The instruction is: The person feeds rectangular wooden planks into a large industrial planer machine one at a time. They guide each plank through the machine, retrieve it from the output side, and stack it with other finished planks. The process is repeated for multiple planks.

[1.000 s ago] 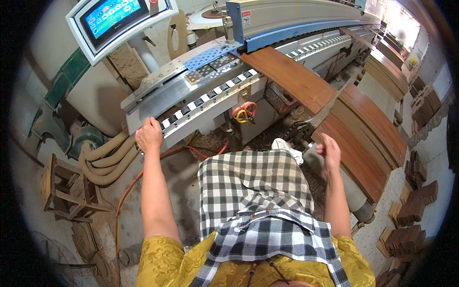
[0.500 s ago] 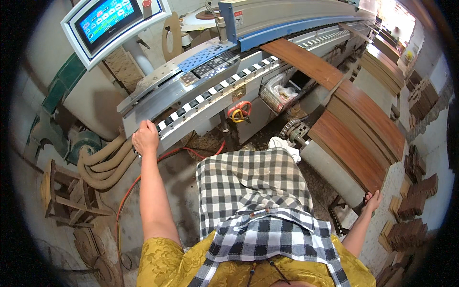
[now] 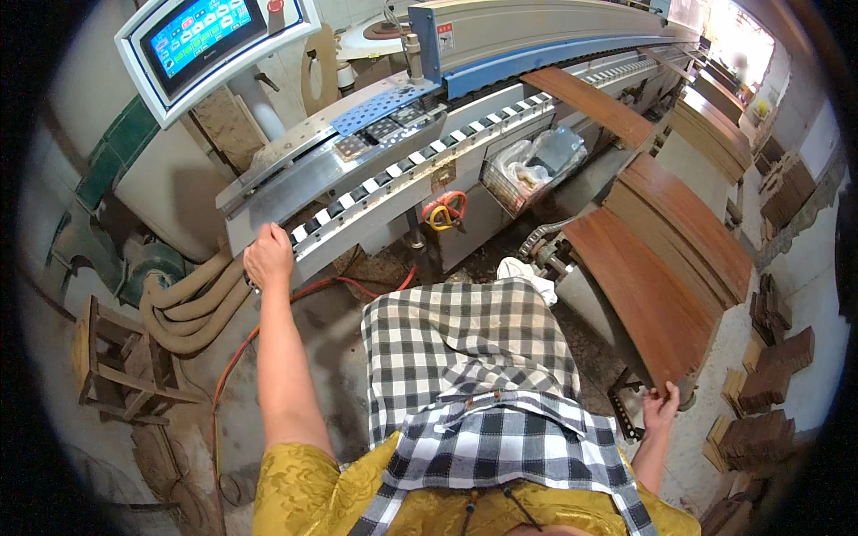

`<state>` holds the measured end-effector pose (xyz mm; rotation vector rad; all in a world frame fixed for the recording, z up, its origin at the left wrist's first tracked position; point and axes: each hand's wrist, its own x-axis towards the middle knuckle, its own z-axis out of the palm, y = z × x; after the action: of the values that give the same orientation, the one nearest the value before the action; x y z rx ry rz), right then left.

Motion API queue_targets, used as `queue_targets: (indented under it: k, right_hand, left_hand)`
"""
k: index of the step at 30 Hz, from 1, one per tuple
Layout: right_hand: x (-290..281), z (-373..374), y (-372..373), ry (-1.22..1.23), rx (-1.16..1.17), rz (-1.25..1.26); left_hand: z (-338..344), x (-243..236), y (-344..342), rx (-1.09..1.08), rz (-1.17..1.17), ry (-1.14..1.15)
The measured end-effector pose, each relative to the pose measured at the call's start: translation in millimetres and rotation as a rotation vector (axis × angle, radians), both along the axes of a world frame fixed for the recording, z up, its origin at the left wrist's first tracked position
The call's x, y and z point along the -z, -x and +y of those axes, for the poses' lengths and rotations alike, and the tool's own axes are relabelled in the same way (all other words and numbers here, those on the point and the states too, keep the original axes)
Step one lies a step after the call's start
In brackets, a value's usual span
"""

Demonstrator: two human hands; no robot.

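My left hand (image 3: 268, 257) is closed over the near left end of a long edge-banding machine (image 3: 268, 210), beside its row of black-and-white rollers (image 3: 384, 179); its fingertips are partly hidden. At the lower right, my right hand (image 3: 660, 406) grips the near end of a reddish-brown wooden board (image 3: 639, 290), thumb and fingers at its edge. That board lies askew on a stack of similar boards (image 3: 684, 228), its near end swung toward me. Another brown board (image 3: 594, 103) lies across the machine's rail, partway under the blue-edged beam (image 3: 536, 67).
A control screen (image 3: 204, 37) stands at the upper left. Yellow-and-red-handled scissors (image 3: 444, 213) and a wire basket (image 3: 523, 174) hang on the machine's front. A red hose (image 3: 241, 348) crosses the floor. At left are a wooden stool (image 3: 130, 366) and thick hoses (image 3: 192, 313); board piles (image 3: 778, 366) line the right.
My right hand has moved left, pulling the top board's near end off the stack's line. The board on the machine has travelled away along the rail, uncovering the basket. My left hand stays put.
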<state>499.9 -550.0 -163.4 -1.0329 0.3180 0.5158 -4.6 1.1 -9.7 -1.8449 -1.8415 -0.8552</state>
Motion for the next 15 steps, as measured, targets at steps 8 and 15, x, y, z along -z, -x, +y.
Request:
queue_targets:
  k: [8, 15]
  right_hand:
    - [-16, 27, 35, -0.053, -0.194, -0.005]
    - [-22, 22, 32, -0.114, -0.242, -0.116]
  left_hand:
    - [0, -2, 1, 0.015, -0.042, 0.064]
    - [0, -3, -1, 0.004, -0.041, 0.085]
